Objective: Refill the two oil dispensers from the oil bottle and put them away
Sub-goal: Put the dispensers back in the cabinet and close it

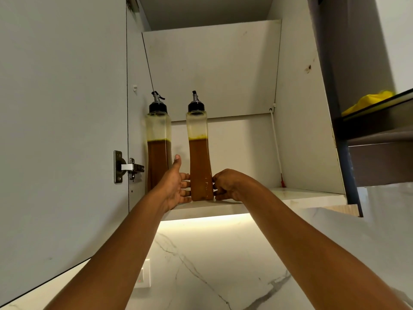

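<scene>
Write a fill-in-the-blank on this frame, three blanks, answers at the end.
1. The left hand and right hand flank the dispenser on the ___.
2. It and the other dispenser stand ___ on the cabinet shelf.
3. The cloth at far right is ___.
Missing words: right; upright; yellow.

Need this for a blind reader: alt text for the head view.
The left hand and right hand touch the sides of an oil dispenser on an open cabinet shelf. A second dispenser stands to its left; both hold brown oil.
</scene>
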`<state>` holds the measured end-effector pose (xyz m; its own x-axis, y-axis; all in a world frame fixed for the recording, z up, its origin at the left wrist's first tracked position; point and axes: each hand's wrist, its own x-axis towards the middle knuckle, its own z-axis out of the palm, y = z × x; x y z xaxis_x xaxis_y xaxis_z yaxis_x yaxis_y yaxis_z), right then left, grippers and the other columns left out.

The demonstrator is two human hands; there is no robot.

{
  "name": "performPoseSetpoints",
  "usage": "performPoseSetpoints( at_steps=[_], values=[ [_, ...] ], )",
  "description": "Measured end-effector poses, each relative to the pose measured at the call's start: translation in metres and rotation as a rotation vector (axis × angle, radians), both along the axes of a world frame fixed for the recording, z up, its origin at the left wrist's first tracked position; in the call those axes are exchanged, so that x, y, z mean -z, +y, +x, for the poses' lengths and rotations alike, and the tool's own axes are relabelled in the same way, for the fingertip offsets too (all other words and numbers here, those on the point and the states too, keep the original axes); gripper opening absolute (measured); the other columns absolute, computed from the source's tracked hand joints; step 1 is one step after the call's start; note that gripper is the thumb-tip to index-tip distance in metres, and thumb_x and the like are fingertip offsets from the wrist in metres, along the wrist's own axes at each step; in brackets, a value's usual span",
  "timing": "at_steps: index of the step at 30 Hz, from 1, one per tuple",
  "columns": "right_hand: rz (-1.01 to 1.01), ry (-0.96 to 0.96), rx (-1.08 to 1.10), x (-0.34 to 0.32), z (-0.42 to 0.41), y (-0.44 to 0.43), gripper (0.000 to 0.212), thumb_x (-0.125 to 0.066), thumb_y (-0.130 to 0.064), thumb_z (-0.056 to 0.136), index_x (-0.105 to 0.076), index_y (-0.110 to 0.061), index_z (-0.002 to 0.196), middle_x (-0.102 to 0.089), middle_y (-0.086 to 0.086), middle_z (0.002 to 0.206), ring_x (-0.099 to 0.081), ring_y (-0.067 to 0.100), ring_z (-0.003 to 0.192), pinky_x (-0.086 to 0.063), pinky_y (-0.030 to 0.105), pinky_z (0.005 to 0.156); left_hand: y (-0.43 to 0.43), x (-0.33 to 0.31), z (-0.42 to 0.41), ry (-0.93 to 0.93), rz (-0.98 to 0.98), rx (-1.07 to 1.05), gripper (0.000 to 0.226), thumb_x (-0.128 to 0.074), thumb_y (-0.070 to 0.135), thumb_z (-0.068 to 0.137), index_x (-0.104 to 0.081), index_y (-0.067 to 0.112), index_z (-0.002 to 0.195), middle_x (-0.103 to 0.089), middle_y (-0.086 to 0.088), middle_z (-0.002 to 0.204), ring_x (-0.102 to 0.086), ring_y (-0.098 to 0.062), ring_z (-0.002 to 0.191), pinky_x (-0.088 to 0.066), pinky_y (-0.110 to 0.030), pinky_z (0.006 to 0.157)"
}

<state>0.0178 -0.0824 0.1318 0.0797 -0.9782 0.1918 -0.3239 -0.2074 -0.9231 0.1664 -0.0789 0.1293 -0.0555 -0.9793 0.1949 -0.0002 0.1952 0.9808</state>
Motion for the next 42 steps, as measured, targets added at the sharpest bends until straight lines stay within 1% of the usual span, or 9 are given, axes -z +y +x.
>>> performPoseSetpoints(
  at_steps=[8, 17, 21, 23, 25, 28, 32, 36, 42],
  values=[
    [0.008, -0.030, 0.041, -0.001, 0.003, 0.009, 0.029, -0.040, 0.003, 0.096, -0.056, 0.002, 0.121, -0.056, 0.016, 0.126, -0.058, 0.029, 0.114, -0.049, 0.032, 0.090, 0.006, 0.001, 0.000, -0.018, -0.007, 0.006, 0.090, -0.017, 0.074, 0.089, -0.031, 0.006, 0.147, -0.038, -0.020, 0.149, -0.040, -0.039, 0.133, -0.038, -0.046, 0.102],
    [0.027, -0.023, 0.088, -0.001, -0.002, 0.011, 0.028, -0.043, -0.002, 0.096, -0.057, 0.001, 0.120, -0.058, 0.015, 0.126, -0.059, 0.029, 0.112, -0.049, 0.036, 0.096, 0.013, 0.001, -0.005, -0.061, -0.003, 0.031, 0.088, -0.017, 0.072, 0.090, -0.029, 0.007, 0.148, -0.031, -0.021, 0.152, -0.032, -0.043, 0.138, -0.030, -0.050, 0.112],
    [0.013, -0.089, 0.127, 0.001, -0.001, 0.021, 0.011, -0.047, 0.002, 0.093, -0.058, 0.003, 0.093, -0.057, 0.017, 0.121, -0.058, 0.030, 0.112, -0.048, 0.038, 0.097, 0.024, 0.002, -0.011, -0.091, -0.013, -0.047, 0.083, -0.025, 0.068, 0.093, -0.030, 0.006, 0.148, -0.035, -0.022, 0.149, -0.038, -0.042, 0.135, -0.035, -0.049, 0.111],
    [-0.077, -0.138, 0.164, 0.006, -0.005, 0.033, 0.013, -0.050, 0.001, 0.091, -0.058, 0.004, 0.102, -0.056, 0.015, 0.111, -0.058, 0.026, 0.105, -0.049, 0.038, 0.097, 0.037, 0.010, -0.018, -0.160, -0.105, -0.181, 0.071, -0.036, 0.061, 0.094, -0.040, 0.009, 0.143, -0.047, -0.018, 0.142, -0.049, -0.037, 0.125, -0.041, -0.047, 0.106],
    [-0.247, -0.210, 0.128, 0.022, -0.008, 0.057, 0.032, -0.053, -0.003, 0.091, -0.055, 0.000, 0.122, -0.058, 0.011, 0.110, -0.056, 0.021, 0.102, -0.047, 0.035, 0.098, 0.057, 0.027, -0.023, -0.172, -0.288, -0.310, 0.051, -0.048, 0.050, 0.095, -0.055, 0.014, 0.130, -0.059, -0.007, 0.129, -0.056, -0.028, 0.117, -0.044, -0.045, 0.103],
    [-0.497, -0.347, 0.055, 0.072, -0.019, 0.103, 0.032, -0.052, -0.004, 0.092, -0.058, -0.011, 0.123, -0.065, 0.002, 0.116, -0.061, 0.012, 0.106, -0.046, 0.025, 0.096, 0.096, 0.074, -0.028, -0.010, -0.550, -0.300, 0.018, -0.054, 0.033, 0.096, -0.066, 0.028, 0.108, -0.067, 0.008, 0.108, -0.062, -0.014, 0.108, -0.048, -0.036, 0.099],
    [-0.567, -0.225, 0.098, 0.181, -0.042, 0.136, 0.021, -0.051, -0.010, 0.095, -0.064, -0.019, 0.109, -0.069, -0.007, 0.106, -0.064, 0.003, 0.098, -0.048, 0.016, 0.089, 0.122, 0.188, -0.038, 0.013, -0.552, -0.209, 0.015, -0.055, 0.029, 0.096, -0.067, 0.036, 0.098, -0.070, 0.014, 0.104, -0.065, -0.006, 0.102, -0.052, -0.029, 0.089],
    [-0.372, -0.171, 0.172, 0.298, -0.071, 0.132, 0.021, -0.056, -0.007, 0.091, -0.065, -0.023, 0.102, -0.070, -0.010, 0.100, -0.064, 0.003, 0.097, -0.051, 0.022, 0.089, 0.114, 0.311, -0.045, -0.029, -0.321, -0.139, 0.023, -0.063, 0.026, 0.089, -0.065, 0.024, 0.112, -0.070, 0.007, 0.110, -0.066, -0.008, 0.104, -0.053, -0.037, 0.094],
    [0.025, -0.154, 0.274, 0.444, -0.108, 0.114, 0.046, -0.058, 0.006, 0.083, -0.057, -0.033, 0.108, -0.062, -0.007, 0.113, -0.058, 0.009, 0.109, -0.049, 0.023, 0.089, 0.092, 0.449, -0.058, -0.082, 0.041, -0.008, 0.054, -0.066, 0.036, 0.079, -0.047, 0.036, 0.129, -0.052, 0.004, 0.137, -0.049, -0.012, 0.127, -0.044, -0.033, 0.105]
  ],
)
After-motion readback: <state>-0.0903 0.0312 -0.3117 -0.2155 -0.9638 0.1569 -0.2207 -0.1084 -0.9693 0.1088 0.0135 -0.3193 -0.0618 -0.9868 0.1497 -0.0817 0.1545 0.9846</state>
